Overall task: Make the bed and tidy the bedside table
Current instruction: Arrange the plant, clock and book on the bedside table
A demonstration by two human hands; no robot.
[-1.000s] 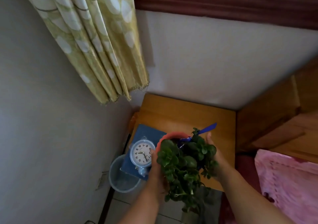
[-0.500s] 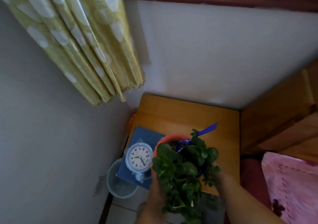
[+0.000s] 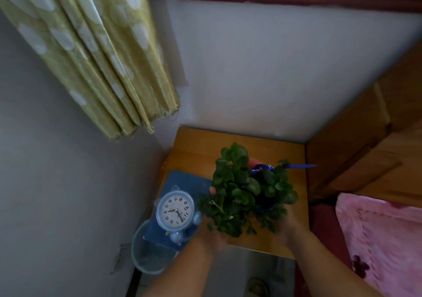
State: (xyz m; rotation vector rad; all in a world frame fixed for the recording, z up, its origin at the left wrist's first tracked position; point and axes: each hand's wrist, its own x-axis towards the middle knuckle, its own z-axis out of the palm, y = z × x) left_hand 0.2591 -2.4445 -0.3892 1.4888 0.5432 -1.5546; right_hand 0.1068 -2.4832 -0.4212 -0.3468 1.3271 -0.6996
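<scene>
A leafy green potted plant point(image 3: 246, 189) with a blue ribbon point(image 3: 296, 166) is held over the wooden bedside table point(image 3: 201, 146). My left hand point(image 3: 211, 234) grips the pot from the left. From the right, my right hand point(image 3: 288, 227) grips it too. Leaves hide most of the pot and my fingers. A pale blue alarm clock point(image 3: 175, 211) lies face up on a blue book point(image 3: 182, 182) at the table's left front corner. Pink bedding point(image 3: 383, 235) shows at the right.
A round clear bin point(image 3: 148, 260) stands on the floor left of the table. A yellow-green curtain point(image 3: 91, 52) hangs at the upper left. The wooden headboard point(image 3: 365, 150) rises to the right of the table. White walls close the corner behind.
The plant has moved away from me, farther back over the table, and turned so its leaves cover the pot rim. Both hands stayed on it.
</scene>
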